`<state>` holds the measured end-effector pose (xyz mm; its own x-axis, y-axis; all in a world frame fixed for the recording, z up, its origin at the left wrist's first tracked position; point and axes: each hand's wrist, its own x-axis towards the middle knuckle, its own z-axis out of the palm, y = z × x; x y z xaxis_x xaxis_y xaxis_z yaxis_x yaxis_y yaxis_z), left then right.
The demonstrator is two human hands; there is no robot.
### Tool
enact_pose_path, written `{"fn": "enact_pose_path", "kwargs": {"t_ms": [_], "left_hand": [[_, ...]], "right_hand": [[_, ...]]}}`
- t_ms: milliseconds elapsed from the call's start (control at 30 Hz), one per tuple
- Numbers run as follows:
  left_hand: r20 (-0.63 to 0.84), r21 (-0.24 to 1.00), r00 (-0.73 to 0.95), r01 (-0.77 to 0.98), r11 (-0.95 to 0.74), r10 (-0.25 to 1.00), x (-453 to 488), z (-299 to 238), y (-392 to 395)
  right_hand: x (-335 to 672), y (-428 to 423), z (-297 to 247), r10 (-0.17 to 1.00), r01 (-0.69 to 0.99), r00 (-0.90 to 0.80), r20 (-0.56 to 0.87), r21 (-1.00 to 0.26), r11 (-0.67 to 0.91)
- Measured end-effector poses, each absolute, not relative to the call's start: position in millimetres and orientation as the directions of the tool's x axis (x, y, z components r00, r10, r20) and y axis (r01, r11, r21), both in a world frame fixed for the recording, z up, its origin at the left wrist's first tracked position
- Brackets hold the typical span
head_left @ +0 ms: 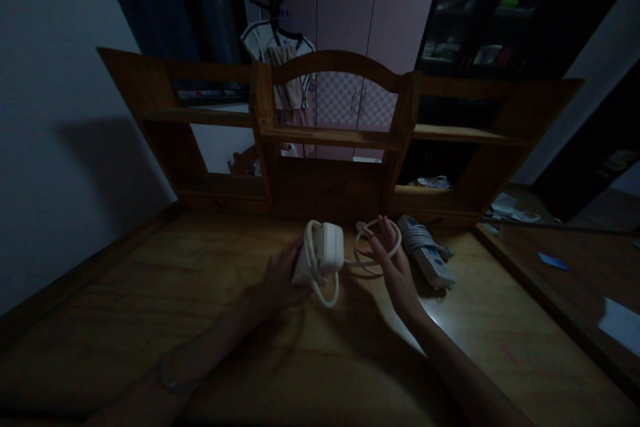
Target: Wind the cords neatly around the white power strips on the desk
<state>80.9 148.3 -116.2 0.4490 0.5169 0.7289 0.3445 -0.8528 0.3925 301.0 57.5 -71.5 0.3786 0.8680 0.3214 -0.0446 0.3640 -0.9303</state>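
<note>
My left hand [283,278] is closed around a white power block [332,248]. I cannot tell whether the block is a power strip or an adapter. Part of its white cord [311,257] is wound around it, and one loop hangs below. From the block the cord runs right into loose coils around my right hand [395,273]. That hand has its fingers raised and the cord between thumb and fingers. Just right of it, a second power strip [434,265] lies on the table, wrapped in its own grey-white cord [419,238].
The wooden table [200,333] carries a wooden shelf rack [330,138] along its far edge. A wall [50,147] borders the left side. At the right, a lower brown surface [575,293] holds a white sheet [623,325] and a blue card [553,261]. The room is dim.
</note>
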Motion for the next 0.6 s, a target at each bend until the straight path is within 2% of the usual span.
{"fn": "enact_pose_path", "kwargs": {"t_ms": [100, 167, 267, 400, 500, 600], "left_hand": [[0.746, 0.158, 0.609, 0.231, -0.960, 0.269, 79.7, -112.5, 145.6], [0.714, 0.071, 0.678, 0.182, -0.981, 0.178, 81.1, -108.2, 141.8], [0.672, -0.029, 0.734, 0.150, -0.988, 0.092, 84.5, -103.6, 138.0], [0.597, -0.010, 0.793, 0.156, -0.988, 0.120, 86.8, -100.6, 138.8], [0.573, 0.062, 0.798, 0.188, -0.980, 0.190, 87.0, -98.1, 140.5], [0.593, 0.084, 0.777, 0.199, -0.976, 0.209, 87.0, -95.8, 141.1]], "right_hand": [[314.7, 61.0, -78.6, 0.925, 0.052, 0.337, 0.177, -0.984, 0.169], [323.0, 62.8, -83.3, 0.964, 0.088, 0.260, 0.063, -0.995, 0.041], [328.7, 66.6, -88.5, 0.986, -0.005, 0.159, -0.050, -0.999, -0.049], [322.6, 71.7, -89.4, 0.980, -0.250, 0.144, -0.135, -0.964, -0.096], [313.8, 71.3, -85.9, 0.993, -0.324, 0.102, -0.053, -0.946, -0.017], [309.0, 70.2, -84.1, 0.994, -0.381, 0.110, 0.024, -0.922, 0.064]]}}
